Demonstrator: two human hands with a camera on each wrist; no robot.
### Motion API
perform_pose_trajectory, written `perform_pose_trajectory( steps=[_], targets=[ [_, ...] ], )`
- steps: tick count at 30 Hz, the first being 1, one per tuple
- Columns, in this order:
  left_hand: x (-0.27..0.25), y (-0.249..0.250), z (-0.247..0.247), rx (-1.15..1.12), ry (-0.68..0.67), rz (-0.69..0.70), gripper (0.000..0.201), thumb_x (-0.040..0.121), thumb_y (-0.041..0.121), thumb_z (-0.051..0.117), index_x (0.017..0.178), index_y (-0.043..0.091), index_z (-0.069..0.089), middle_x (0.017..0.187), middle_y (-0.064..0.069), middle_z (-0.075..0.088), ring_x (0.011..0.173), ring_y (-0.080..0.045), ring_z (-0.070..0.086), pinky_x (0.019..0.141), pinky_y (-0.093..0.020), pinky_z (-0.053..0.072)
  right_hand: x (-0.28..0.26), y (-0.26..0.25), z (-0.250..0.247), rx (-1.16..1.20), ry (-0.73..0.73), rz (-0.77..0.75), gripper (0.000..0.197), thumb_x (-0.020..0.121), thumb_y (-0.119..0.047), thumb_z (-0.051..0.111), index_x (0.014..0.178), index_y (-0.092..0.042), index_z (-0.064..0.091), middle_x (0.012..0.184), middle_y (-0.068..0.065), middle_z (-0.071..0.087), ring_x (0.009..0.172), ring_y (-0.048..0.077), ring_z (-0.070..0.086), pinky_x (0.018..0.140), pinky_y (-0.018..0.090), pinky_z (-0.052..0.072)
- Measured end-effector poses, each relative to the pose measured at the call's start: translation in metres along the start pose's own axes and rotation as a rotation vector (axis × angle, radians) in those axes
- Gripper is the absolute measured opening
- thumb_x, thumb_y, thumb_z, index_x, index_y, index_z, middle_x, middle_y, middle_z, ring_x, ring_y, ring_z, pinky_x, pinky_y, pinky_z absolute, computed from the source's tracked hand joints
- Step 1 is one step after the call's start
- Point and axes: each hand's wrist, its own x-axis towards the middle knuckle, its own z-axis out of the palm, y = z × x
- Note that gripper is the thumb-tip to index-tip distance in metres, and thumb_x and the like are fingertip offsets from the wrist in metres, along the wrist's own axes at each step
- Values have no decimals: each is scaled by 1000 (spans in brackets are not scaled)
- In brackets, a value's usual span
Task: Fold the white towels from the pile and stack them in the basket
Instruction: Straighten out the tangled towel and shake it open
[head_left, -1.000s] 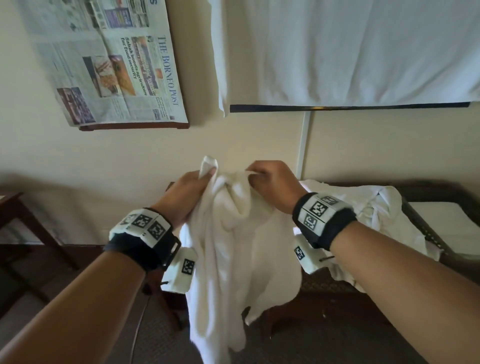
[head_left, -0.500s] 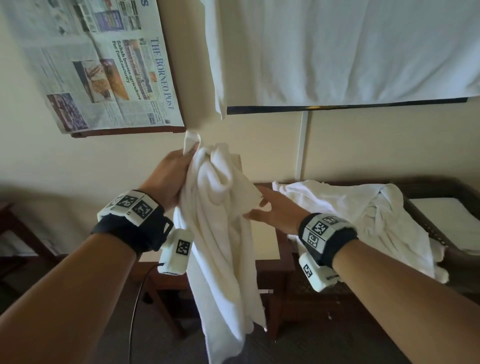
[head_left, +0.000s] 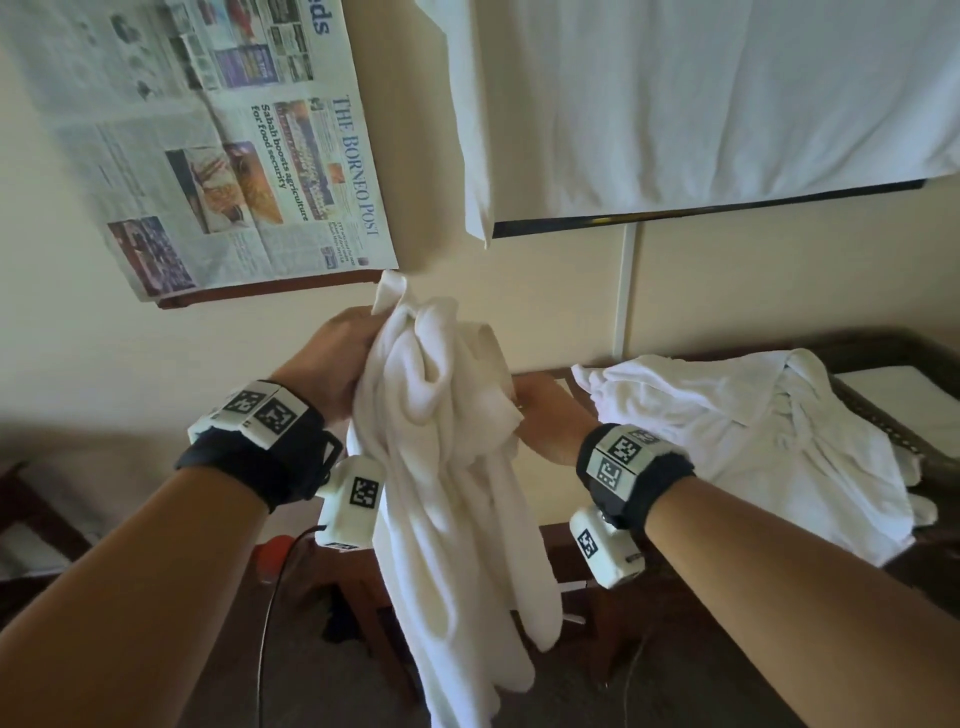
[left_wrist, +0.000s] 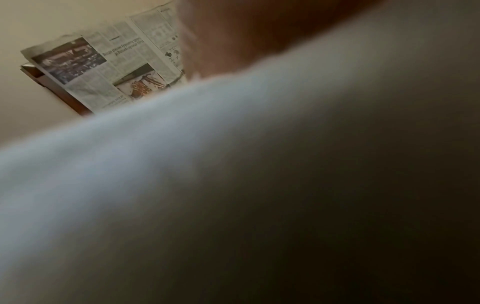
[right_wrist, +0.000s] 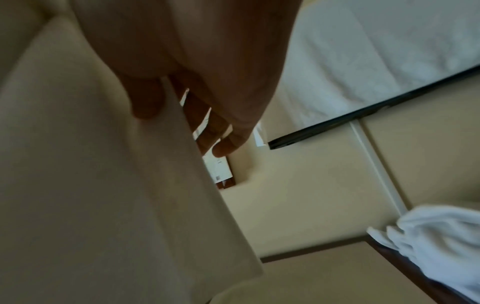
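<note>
A crumpled white towel (head_left: 452, 467) hangs in the air in front of me. My left hand (head_left: 358, 343) grips its bunched top corner near the wall. Lower and to the right, my right hand (head_left: 524, 410) holds the towel's side edge. In the right wrist view the thumb (right_wrist: 145, 102) lies on the near side of the cloth (right_wrist: 91, 164) and the other fingers sit behind it. The left wrist view is mostly blurred towel (left_wrist: 182, 164). The pile of white towels (head_left: 727, 426) lies on a dark wooden table to the right. The dark woven basket (head_left: 883, 415) stands at the far right.
Some folded white cloth (head_left: 919, 400) lies inside the basket. A newspaper (head_left: 234, 156) hangs on the wall at upper left, and a white sheet (head_left: 675, 104) hangs at upper right. A small wooden table (head_left: 566, 540) stands below the towel, with a black cable (head_left: 267, 623) beside it.
My right hand left the towel's top and slid down its right edge, where it now holds the cloth. My left hand lifted the top corner higher.
</note>
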Motion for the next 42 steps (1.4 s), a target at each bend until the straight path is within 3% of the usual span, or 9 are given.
perform_pose_trajectory(
  steps=[9,14,17,21,24,26,29,33,42],
  targets=[
    [-3,-5,-74,-208,-23,66,47,101,17,51,59,19,74,71,-3,70,68,-17,68,72,-33,51,-9,16,44,-234,-36,224,29,88,-23,67,61,-21,57,56,-8,54,44,1,46,46,14,34],
    [-11,-7,-98,-238,-8,145,42,100,18,51,63,25,70,69,1,68,66,-14,66,66,-29,52,-15,40,56,-283,80,320,27,91,-27,62,74,-6,62,72,10,64,69,29,60,63,33,43],
    [-18,-6,-112,-251,-75,175,37,92,28,57,58,29,70,65,6,67,63,-10,66,63,-28,52,-12,35,44,-199,245,337,17,92,-26,55,82,-17,66,94,6,72,77,22,67,69,38,52],
    [-19,-4,-137,-210,-308,220,38,58,59,88,68,26,72,74,1,70,71,-14,68,69,-29,56,9,-20,17,16,481,186,18,91,-9,54,86,-17,69,71,-7,70,60,6,59,57,25,43],
    [-15,0,-152,-233,-474,276,32,68,46,88,75,20,72,91,-5,74,80,-20,71,76,-32,59,20,-81,-3,74,511,-20,26,89,-1,55,82,-21,69,79,-6,69,69,1,64,69,17,51],
    [-12,9,-159,-306,-454,338,9,79,24,77,84,17,76,105,-8,74,91,-24,71,86,-38,59,20,-122,-13,103,487,-171,28,91,0,53,84,-22,69,88,1,70,85,18,70,80,31,58],
    [-6,26,-162,-406,-432,418,37,64,34,93,87,13,75,89,-8,71,83,-24,68,79,-38,59,17,-173,-29,91,454,-304,26,92,3,49,87,-14,68,86,-3,68,84,28,67,74,43,61],
    [-4,58,-146,-428,-389,512,39,51,37,97,76,17,75,79,-3,71,74,-18,70,68,-35,60,13,-221,-45,8,420,-513,25,92,2,56,89,-19,71,82,-16,69,79,2,64,72,15,48],
    [4,105,-74,-511,-355,622,35,69,34,89,92,10,77,85,-6,75,74,-17,72,71,-31,59,7,-268,-91,80,352,-713,16,87,-6,71,90,-21,74,89,-4,76,86,5,69,82,18,52]
  ],
)
